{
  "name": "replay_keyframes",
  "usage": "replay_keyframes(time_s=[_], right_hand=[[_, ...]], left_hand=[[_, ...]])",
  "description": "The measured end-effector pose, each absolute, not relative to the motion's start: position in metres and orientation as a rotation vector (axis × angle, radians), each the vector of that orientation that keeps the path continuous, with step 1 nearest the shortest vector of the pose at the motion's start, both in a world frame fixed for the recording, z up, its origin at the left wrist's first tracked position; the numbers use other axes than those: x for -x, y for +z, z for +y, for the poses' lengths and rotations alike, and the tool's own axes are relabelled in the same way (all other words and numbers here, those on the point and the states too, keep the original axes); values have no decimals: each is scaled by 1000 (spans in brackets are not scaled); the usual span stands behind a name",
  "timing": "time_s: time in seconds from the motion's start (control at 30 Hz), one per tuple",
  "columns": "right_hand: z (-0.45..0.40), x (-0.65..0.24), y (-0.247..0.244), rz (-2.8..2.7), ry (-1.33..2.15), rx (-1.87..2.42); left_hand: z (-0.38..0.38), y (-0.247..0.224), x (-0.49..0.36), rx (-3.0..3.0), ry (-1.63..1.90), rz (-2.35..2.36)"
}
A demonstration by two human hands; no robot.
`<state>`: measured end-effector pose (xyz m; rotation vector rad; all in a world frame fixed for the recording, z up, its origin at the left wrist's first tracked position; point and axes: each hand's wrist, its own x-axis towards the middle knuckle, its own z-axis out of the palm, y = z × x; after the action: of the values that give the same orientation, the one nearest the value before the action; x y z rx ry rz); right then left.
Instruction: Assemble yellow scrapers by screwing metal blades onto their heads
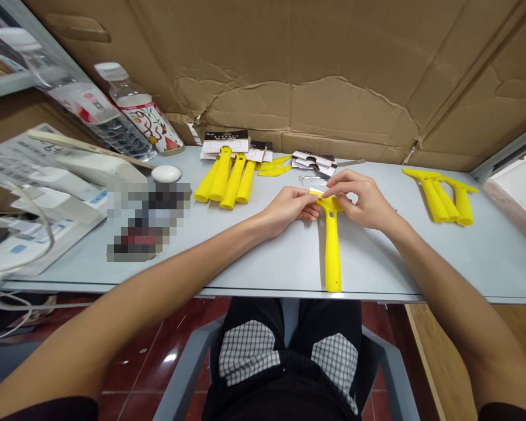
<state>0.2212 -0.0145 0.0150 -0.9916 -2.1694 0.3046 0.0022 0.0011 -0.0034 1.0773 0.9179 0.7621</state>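
Observation:
A yellow scraper [333, 251] lies on the table in front of me, its handle toward the front edge and its wide head at the far end. My left hand [291, 209] pinches the left end of that head between thumb and fingers. Bent over the head from the right, my right hand [360, 199] has its fingertips closed at the head's edge. A pale strip, perhaps a blade, shows between the hands; the fingers partly hide it. Just beyond the hands are some thin metal blades [313, 180] and a stack of folded printed cards [314, 161].
Several yellow handles [235, 181] with header cards lie left of centre, beside loose yellow pieces [274, 169]. More yellow scrapers [442, 196] lie at the right. Two bottles [144, 114], a white mouse [166, 173] and white boxes with cables [56, 204] occupy the left. Cardboard [311, 70] stands behind.

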Motion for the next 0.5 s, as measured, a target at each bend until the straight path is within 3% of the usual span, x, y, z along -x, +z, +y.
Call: replay_keyframes(time_s=[0.5], right_hand=[[-15,-221,13,-2213,251,995]], left_hand=[[1,-1,-2,-1067,748,918]])
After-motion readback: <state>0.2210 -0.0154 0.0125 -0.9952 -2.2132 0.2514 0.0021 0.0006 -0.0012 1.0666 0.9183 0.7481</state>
